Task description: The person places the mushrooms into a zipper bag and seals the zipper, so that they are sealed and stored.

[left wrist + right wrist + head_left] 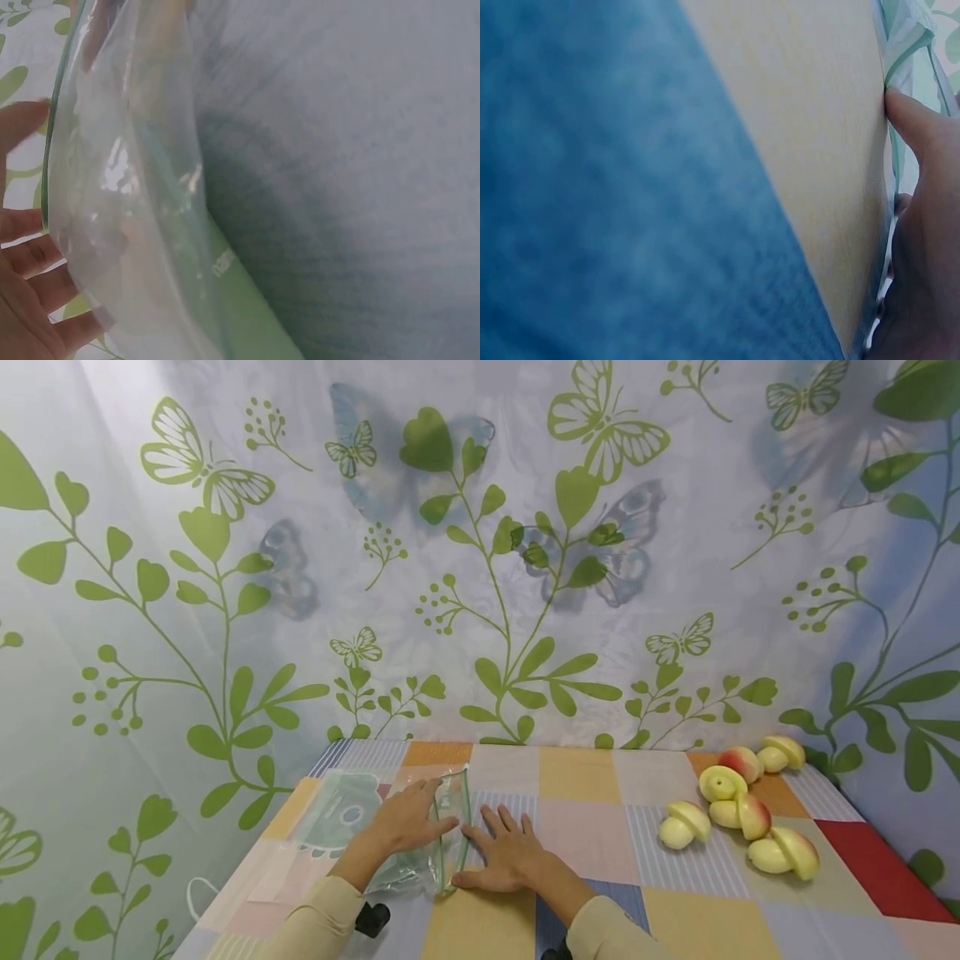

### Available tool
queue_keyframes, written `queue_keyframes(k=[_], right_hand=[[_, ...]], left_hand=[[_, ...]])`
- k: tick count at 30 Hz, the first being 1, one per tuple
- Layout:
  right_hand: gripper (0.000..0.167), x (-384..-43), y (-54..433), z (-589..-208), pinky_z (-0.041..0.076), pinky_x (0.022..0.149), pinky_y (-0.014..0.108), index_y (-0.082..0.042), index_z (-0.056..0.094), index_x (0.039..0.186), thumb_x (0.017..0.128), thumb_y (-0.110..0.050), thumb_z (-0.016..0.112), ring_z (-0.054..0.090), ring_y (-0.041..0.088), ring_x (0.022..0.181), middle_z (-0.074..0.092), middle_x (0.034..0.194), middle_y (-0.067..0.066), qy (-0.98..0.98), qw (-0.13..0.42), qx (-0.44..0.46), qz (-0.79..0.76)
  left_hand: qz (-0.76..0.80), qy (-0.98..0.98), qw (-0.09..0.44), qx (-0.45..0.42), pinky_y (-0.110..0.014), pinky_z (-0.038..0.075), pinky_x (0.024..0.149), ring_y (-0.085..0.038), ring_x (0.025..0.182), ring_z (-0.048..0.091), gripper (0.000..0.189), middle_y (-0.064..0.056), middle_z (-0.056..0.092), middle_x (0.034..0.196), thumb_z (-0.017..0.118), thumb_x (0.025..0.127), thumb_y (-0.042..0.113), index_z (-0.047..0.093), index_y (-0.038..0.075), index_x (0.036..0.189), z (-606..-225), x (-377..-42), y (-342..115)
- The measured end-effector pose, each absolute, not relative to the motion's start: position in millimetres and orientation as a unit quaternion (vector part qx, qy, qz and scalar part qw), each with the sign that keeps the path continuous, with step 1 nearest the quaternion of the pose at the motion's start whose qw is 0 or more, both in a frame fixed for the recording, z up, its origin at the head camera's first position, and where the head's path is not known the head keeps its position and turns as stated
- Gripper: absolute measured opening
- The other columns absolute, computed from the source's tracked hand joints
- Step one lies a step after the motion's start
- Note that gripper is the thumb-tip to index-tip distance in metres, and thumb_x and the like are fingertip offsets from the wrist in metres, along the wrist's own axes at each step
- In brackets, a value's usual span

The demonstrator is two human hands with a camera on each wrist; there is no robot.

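Observation:
A clear plastic zip bag (348, 814) with a pale green print lies flat on the patchwork cloth, its green-edged zip strip (464, 802) facing right. My left hand (405, 818) rests on the bag's right part, fingers pointing away and thumb reaching toward the strip. In the left wrist view the clear film (112, 202) rises in a fold beside my spread fingers. On the other side of the strip, my right hand (502, 856) lies with fingers spread on the cloth, thumb and index tip right at the bag's edge. The right wrist view shows that thumb (911, 120) against the green-edged plastic.
Several pale yellow and red fruit pieces (738, 814) sit in a group at the table's right side. A small black object (372, 919) is by my left sleeve. A white cable loop (197, 897) hangs at the left edge. Behind stands a leaf-and-butterfly curtain (480, 610).

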State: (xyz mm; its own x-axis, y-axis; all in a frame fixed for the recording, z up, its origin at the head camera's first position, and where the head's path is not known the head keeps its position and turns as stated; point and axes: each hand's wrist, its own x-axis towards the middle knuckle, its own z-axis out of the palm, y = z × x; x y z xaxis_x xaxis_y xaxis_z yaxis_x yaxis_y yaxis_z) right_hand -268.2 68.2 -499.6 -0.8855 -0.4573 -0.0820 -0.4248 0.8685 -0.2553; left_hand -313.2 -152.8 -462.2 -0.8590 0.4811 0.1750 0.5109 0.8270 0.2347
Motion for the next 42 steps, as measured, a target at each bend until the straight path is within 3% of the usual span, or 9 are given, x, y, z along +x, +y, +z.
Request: queue_keyframes(k=[4, 10, 14, 21, 28, 37, 40, 42], right_hand=[[0.093, -269.7, 67.7, -502.1, 0.016, 0.116, 0.070, -0.028, 0.040, 0.161, 0.087, -0.085, 0.045, 0.018, 0.042, 0.153, 0.024, 0.168, 0.014, 0.964, 0.071, -0.227, -0.115], [0.098, -278.3, 68.0, -519.0, 0.015, 0.116, 0.070, -0.032, 0.039, 0.161, 0.084, -0.091, 0.039, 0.016, 0.041, 0.154, 0.022, 0.169, 0.013, 0.966, 0.063, -0.225, -0.113], [0.098, -281.6, 68.2, -522.6, 0.015, 0.116, 0.070, -0.032, 0.039, 0.161, 0.083, -0.092, 0.039, 0.016, 0.041, 0.154, 0.022, 0.169, 0.012, 0.966, 0.062, -0.223, -0.113], [0.099, -283.4, 68.9, -524.7, 0.014, 0.117, 0.070, -0.033, 0.038, 0.161, 0.082, -0.093, 0.038, 0.015, 0.041, 0.154, 0.021, 0.169, 0.012, 0.967, 0.061, -0.223, -0.112], [0.100, -281.4, 68.8, -522.5, 0.012, 0.117, 0.071, -0.032, 0.038, 0.161, 0.082, -0.093, 0.037, 0.014, 0.042, 0.154, 0.020, 0.170, 0.013, 0.965, 0.065, -0.226, -0.117], [0.097, -271.3, 68.1, -505.6, 0.012, 0.117, 0.071, -0.029, 0.038, 0.162, 0.086, -0.089, 0.039, 0.015, 0.043, 0.154, 0.021, 0.169, 0.014, 0.965, 0.076, -0.224, -0.114], [0.095, -269.5, 67.9, -501.7, 0.012, 0.117, 0.070, -0.029, 0.037, 0.162, 0.087, -0.088, 0.040, 0.015, 0.042, 0.154, 0.020, 0.170, 0.014, 0.965, 0.084, -0.221, -0.112], [0.095, -268.8, 67.6, -500.0, 0.013, 0.117, 0.070, -0.028, 0.038, 0.162, 0.088, -0.087, 0.042, 0.015, 0.042, 0.154, 0.021, 0.169, 0.014, 0.965, 0.084, -0.220, -0.114]], left_hand=[[-0.123, -0.955, 0.073, -0.259, -0.058, 0.054, 0.089, -0.045, 0.113, 0.063, 0.071, -0.025, 0.061, 0.134, 0.075, 0.089, 0.037, 0.053, -0.003, 0.143, -461.3, -312.7, -152.8], [-0.119, -0.957, 0.077, -0.254, -0.057, 0.055, 0.081, -0.044, 0.106, 0.066, 0.066, -0.023, 0.064, 0.127, 0.066, 0.080, 0.020, 0.054, -0.003, 0.141, -455.1, -308.6, -152.3], [-0.123, -0.956, 0.074, -0.255, -0.055, 0.055, 0.077, -0.042, 0.105, 0.066, 0.064, -0.022, 0.065, 0.125, 0.064, 0.080, 0.016, 0.055, -0.002, 0.141, -451.5, -306.4, -152.2], [-0.131, -0.947, 0.082, -0.282, -0.052, 0.055, 0.077, -0.038, 0.101, 0.068, 0.064, -0.021, 0.067, 0.122, 0.064, 0.081, 0.014, 0.054, -0.001, 0.142, -451.1, -306.5, -151.3], [-0.113, -0.946, 0.078, -0.295, -0.054, 0.054, 0.090, -0.042, 0.112, 0.065, 0.065, -0.025, 0.065, 0.129, 0.064, 0.082, 0.013, 0.051, -0.006, 0.143, -449.1, -300.4, -146.5], [-0.099, -0.946, 0.102, -0.290, -0.052, 0.058, 0.078, -0.040, 0.102, 0.067, 0.084, -0.023, 0.054, 0.137, 0.080, 0.085, 0.031, 0.040, -0.008, 0.147, -454.5, -291.1, -140.7], [-0.108, -0.946, 0.103, -0.289, -0.051, 0.059, 0.074, -0.040, 0.101, 0.066, 0.089, -0.024, 0.050, 0.139, 0.080, 0.082, 0.026, 0.035, -0.010, 0.150, -456.3, -288.5, -140.5], [-0.117, -0.943, 0.102, -0.294, -0.052, 0.059, 0.079, -0.042, 0.108, 0.065, 0.092, -0.026, 0.047, 0.143, 0.079, 0.079, 0.021, 0.032, -0.012, 0.151, -456.7, -287.3, -141.2]])
